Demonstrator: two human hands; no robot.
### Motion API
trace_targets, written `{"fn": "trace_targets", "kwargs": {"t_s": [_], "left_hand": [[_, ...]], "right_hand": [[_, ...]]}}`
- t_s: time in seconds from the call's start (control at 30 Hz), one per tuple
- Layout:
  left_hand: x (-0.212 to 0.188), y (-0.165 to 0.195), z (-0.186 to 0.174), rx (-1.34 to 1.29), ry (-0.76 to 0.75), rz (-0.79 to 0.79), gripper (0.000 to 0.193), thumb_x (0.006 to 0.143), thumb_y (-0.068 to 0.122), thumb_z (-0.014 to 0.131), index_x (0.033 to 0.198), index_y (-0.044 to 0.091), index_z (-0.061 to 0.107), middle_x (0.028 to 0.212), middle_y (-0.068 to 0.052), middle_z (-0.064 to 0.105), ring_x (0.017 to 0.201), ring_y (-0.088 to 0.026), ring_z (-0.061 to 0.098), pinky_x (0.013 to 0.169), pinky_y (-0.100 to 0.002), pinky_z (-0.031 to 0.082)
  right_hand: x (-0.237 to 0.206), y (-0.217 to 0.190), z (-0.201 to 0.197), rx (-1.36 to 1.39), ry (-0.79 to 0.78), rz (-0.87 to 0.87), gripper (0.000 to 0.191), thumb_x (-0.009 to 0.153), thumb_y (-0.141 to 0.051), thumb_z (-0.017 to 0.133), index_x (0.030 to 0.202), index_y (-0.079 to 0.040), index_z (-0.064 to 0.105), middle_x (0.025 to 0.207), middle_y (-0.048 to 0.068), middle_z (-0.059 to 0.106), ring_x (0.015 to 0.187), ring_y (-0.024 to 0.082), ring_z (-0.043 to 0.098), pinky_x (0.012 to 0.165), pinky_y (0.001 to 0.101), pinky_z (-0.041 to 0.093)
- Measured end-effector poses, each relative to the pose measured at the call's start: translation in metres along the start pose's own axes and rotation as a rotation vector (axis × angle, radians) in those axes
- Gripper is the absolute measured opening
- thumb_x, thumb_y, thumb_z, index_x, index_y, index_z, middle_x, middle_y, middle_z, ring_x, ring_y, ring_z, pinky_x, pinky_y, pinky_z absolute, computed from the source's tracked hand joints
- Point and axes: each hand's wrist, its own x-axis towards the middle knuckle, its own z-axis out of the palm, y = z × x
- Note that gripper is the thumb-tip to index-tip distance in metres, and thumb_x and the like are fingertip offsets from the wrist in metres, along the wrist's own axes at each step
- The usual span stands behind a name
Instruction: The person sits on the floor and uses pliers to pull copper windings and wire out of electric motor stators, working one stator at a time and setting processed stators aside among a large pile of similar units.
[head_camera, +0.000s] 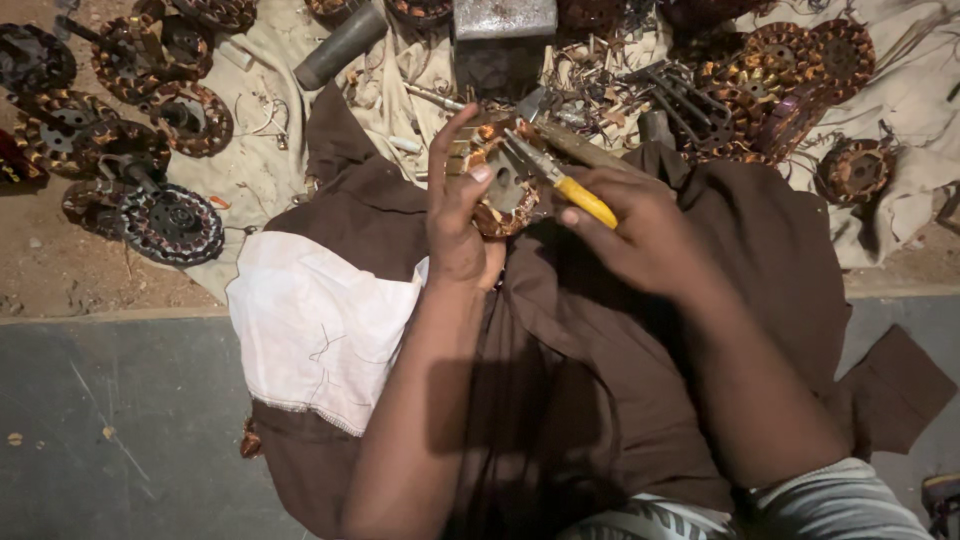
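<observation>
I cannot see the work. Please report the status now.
Left hand grips round motor stator. Right hand holds yellow-handled pliers on it. Brown cloth beneath; nothing blocking.

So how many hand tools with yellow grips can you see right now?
1: the yellow-handled pliers in the right hand, tips on the wound motor core held by the left hand. Others may be hidden in the scrap pile beyond.

Dim warm light, soft shadows
</observation>
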Motion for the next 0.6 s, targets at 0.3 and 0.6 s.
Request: {"fn": "trace_targets", "kwargs": {"t_s": [0.3,0.6], "left_hand": [[0.001,-0.007,-0.005,-0.211,-0.075,-0.007,0.069,0.091,0.02,0.064,0.155,0.003,0.043,0.143,-0.017,0.057,0.134,-0.032,0.057,0.118,-0.047,0.047],[-0.015,0.003,0.009,-0.116,-0.153,0.039,0.073,0.088,0.019,0.068,0.154,0.0,0.043,0.142,-0.018,0.058,0.133,-0.032,0.057,0.116,-0.047,0.047]], "right_hand": [[0.0,0.016,0.023,-0.038,0.244,-0.086,0.017,0.095,-0.012,0.076,0.097,0.004,0.072,0.1,0.016,0.072,0.089,0.031,0.073,0.08,0.0371,0.056],[-0.015,0.058,0.039,0.284,0.242,-0.133,0.028,0.101,-0.022,0.071,0.087,0.001,0.066,0.104,0.014,0.07,0.093,0.025,0.067,0.086,0.0361,0.053]]}}
